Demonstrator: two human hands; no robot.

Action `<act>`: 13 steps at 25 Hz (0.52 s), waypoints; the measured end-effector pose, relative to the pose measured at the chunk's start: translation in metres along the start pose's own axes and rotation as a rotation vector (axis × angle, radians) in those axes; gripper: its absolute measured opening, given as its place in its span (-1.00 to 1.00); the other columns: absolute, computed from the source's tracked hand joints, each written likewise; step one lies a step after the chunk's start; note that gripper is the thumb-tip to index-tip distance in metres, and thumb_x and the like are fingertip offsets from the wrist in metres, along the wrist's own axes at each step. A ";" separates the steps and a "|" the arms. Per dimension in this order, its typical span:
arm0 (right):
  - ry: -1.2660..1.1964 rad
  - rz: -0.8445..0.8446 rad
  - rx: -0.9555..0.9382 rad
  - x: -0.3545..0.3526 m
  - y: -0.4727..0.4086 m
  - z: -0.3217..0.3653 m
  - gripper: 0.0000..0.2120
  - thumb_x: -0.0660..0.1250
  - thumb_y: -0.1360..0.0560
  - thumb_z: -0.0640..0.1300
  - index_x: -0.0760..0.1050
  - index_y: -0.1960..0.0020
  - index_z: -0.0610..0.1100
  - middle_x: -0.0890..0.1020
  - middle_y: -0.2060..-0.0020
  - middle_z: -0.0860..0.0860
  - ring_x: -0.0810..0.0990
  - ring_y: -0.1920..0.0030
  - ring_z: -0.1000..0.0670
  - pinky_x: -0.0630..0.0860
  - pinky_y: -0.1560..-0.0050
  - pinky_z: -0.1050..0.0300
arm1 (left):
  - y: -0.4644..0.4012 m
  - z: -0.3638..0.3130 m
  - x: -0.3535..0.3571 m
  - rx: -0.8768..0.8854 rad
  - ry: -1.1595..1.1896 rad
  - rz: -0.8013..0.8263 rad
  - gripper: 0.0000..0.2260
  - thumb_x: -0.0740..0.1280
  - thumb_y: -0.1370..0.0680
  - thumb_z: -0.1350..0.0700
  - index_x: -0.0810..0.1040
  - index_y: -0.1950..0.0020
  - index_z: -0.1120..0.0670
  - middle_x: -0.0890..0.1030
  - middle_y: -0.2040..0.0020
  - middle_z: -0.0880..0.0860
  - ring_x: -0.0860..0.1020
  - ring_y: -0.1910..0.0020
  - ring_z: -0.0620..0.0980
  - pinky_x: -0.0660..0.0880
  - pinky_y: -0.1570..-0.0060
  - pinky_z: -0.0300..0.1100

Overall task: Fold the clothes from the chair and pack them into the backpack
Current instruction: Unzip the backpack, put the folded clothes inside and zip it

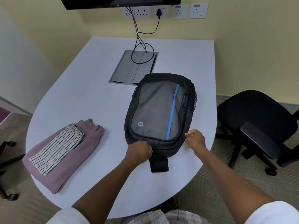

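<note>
A black and grey backpack (159,110) with a blue stripe lies flat on the white table (90,88), its top end toward me. My left hand (140,151) grips the backpack's near edge at the zipper line, fingers curled. My right hand (195,138) pinches the backpack's near right corner. To the left lies a folded mauve garment (76,160) with a folded striped garment (59,146) on top of it. The black office chair (257,125) at the right holds no clothes.
A grey cable box (134,68) is set in the table behind the backpack, with black cables running up to wall sockets (160,12). A screen's lower edge (119,3) hangs above. Another chair's base (8,167) shows at the far left.
</note>
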State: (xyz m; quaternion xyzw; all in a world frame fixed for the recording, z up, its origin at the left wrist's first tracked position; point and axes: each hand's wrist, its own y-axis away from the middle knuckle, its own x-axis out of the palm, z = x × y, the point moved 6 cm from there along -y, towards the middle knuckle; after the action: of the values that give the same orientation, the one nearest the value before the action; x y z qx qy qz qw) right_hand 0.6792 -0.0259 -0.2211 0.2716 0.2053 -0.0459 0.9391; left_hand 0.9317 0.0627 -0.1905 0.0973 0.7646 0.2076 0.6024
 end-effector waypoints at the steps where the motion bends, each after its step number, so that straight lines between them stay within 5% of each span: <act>1: 0.035 -0.111 -0.113 -0.004 0.010 0.011 -0.90 0.30 -0.54 -0.18 0.41 0.14 -0.13 0.59 0.18 -0.03 0.58 0.20 -0.07 0.52 0.22 0.04 | 0.002 0.000 -0.002 0.016 -0.011 -0.023 -0.77 0.20 -0.51 0.05 0.54 0.25 0.12 0.56 0.32 -0.02 0.50 0.35 -0.01 0.24 0.44 -0.23; 3: 0.102 -0.202 -0.438 0.001 0.039 0.037 -0.89 0.31 -0.52 -0.19 0.40 0.15 -0.08 0.52 0.25 0.05 0.52 0.23 0.01 0.43 0.27 0.13 | 0.004 0.003 -0.004 0.034 -0.035 -0.059 -0.78 0.19 -0.53 0.06 0.56 0.20 0.12 0.57 0.30 -0.02 0.50 0.34 -0.01 0.26 0.40 -0.23; 5: 0.189 -0.057 -0.686 0.027 0.071 0.053 -0.89 0.34 -0.49 -0.18 0.43 0.15 -0.04 0.49 0.24 0.12 0.48 0.23 0.07 0.40 0.24 0.21 | 0.007 0.006 -0.005 0.038 -0.051 -0.084 -0.78 0.18 -0.54 0.03 0.56 0.17 0.09 0.60 0.25 -0.01 0.52 0.30 0.01 0.30 0.34 -0.21; 9: 0.597 0.240 -0.813 0.095 0.101 0.037 -0.84 0.38 -0.47 -0.08 0.51 -0.04 -0.01 0.50 0.04 0.10 0.51 0.07 0.04 0.49 0.12 0.13 | 0.010 0.008 -0.008 0.084 -0.056 -0.147 -0.78 0.19 -0.54 -0.03 0.56 0.13 0.03 0.63 0.17 -0.01 0.58 0.18 0.04 0.30 0.31 -0.18; 13: 0.881 0.144 -0.830 0.117 0.103 0.028 -0.79 0.45 -0.43 -0.12 0.55 -0.05 -0.09 0.53 0.02 0.00 0.54 0.03 -0.09 0.52 0.09 0.00 | 0.012 0.007 -0.006 0.148 -0.049 -0.153 -0.77 0.20 -0.56 -0.02 0.57 0.11 0.06 0.64 0.13 0.01 0.58 0.15 0.06 0.29 0.31 -0.16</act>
State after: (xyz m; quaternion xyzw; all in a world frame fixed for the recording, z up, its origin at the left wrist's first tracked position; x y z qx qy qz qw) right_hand 0.8161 0.0492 -0.1972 -0.1104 0.5565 0.2182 0.7940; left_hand 0.9388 0.0723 -0.1810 0.0880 0.7679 0.1014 0.6263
